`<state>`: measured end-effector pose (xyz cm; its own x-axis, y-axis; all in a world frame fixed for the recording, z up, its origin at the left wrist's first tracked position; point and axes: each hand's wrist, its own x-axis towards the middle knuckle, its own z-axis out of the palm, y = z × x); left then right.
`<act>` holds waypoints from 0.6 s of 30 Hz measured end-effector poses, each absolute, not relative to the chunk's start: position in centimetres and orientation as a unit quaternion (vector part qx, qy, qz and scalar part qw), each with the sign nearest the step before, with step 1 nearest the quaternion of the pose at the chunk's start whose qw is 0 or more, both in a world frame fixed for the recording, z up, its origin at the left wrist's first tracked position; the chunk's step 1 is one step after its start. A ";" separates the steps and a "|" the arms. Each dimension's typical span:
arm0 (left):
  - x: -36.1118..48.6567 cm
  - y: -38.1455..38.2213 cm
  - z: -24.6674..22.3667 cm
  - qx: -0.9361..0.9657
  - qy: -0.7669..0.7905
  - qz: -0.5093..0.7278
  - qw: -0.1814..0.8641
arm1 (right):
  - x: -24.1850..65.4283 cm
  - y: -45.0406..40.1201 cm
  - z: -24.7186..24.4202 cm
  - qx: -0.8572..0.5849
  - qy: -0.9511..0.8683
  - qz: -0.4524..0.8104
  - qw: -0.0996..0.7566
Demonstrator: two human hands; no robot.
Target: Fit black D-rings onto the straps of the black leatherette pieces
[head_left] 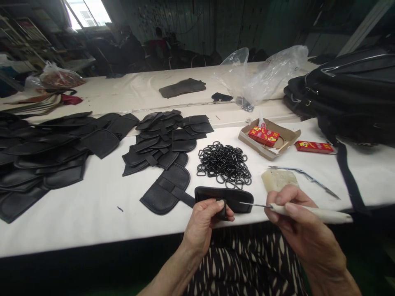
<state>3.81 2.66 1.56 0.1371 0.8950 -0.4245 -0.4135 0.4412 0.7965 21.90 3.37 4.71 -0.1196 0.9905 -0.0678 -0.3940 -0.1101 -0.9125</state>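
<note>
My left hand (204,220) pinches the folded strap of a black leather piece (228,194) at the table's front edge. The fingers of my right hand (304,222) are closed round the pale handle of an awl (324,213). Its thin metal shaft points left, with the tip in front of the leather piece. Just behind lies a pile of black D-shaped rings (224,164). A black leather pouch piece (168,187) with a strap rests to the left of my left hand.
Stacks of black leather pieces (46,152) cover the table's left. A cardboard box (268,137) with red packets, a yellowish block (277,179), metal tweezers (311,179) and a black bag (348,90) are on the right. Plastic bags (262,76) lie farther back.
</note>
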 end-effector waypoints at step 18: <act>3.9 2.1 2.1 0.155 0.438 0.503 0.728 | 24.3 -0.8 1.8 -0.484 -0.345 0.605 0.530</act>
